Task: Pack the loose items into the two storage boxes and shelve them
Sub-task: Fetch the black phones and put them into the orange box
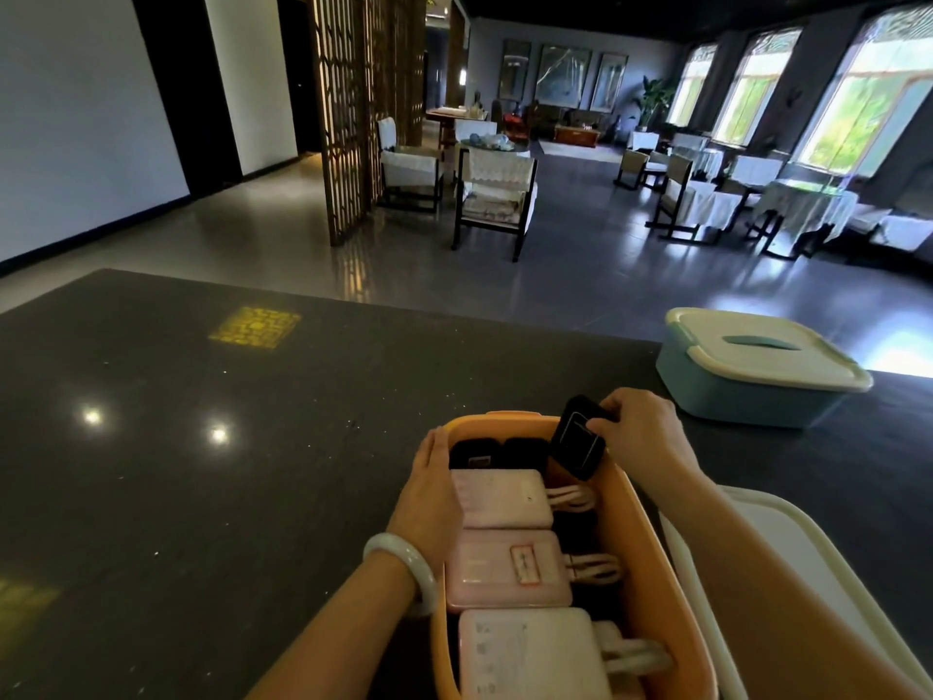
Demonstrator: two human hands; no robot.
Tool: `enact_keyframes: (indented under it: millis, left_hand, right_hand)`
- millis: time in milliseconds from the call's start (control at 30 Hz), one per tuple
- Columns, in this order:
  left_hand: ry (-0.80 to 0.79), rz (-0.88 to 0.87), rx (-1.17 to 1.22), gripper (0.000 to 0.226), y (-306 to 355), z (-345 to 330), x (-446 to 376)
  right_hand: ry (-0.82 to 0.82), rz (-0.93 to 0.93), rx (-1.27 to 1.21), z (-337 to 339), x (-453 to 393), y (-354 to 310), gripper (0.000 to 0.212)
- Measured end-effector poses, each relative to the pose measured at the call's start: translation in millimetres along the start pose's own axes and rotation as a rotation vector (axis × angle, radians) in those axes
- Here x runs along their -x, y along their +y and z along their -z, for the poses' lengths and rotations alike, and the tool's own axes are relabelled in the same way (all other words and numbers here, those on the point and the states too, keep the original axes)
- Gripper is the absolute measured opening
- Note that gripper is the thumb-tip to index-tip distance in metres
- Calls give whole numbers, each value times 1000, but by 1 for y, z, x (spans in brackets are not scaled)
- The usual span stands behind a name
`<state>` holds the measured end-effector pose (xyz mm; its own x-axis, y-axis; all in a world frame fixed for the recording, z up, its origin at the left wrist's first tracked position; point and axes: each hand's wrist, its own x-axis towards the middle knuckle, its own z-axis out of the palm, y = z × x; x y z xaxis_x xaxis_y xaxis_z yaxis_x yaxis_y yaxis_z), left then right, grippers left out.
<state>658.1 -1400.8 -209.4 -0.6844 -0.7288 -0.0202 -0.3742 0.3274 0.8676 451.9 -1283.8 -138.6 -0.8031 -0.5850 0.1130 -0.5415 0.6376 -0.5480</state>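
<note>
Orange plastic forms the open box on the dark surface, already holding pale power banks. Packing is underway: the right hand pinches a black device above the far corner, while the left hand lies flat against the near wall. Next, it likely needs lowering into the gap. The blue box sits lidded; a white lid is cropped.

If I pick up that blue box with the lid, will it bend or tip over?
The blue box probably stays stiff: its walls look like hard plastic. It likely won't tip, being low and wide on the table. Its lid looks seated, but whether it is latched can't be seen.
</note>
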Motion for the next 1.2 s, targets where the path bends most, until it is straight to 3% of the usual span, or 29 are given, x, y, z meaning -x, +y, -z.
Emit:
enact_keyframes:
  millis: [100, 300, 433, 633, 833, 1200]
  left_hand:
    - [-7, 53, 148, 51, 0, -1, -1]
    - [-19, 10, 114, 50, -1, -1, -2]
    - [-33, 19, 32, 52, -4, 0, 0]
    - [-10, -10, -44, 60, -8, -3, -2]
    - [1, -6, -54, 60, -10, -2, -3]
    - [-17, -4, -9, 61, -12, -1, -4]
  right_hand:
    - [-53, -19, 56, -12, -3, 5, 11]
    - [-61, -19, 86, -31, -10, 14, 14]
    - [33, 44, 291, -41, -8, 22, 25]
    - [-8, -17, 353, -45, -4, 28, 39]
    - [-50, 2, 366, -47, -2, 31, 39]
    - [21, 59, 392, -53, -3, 33, 36]
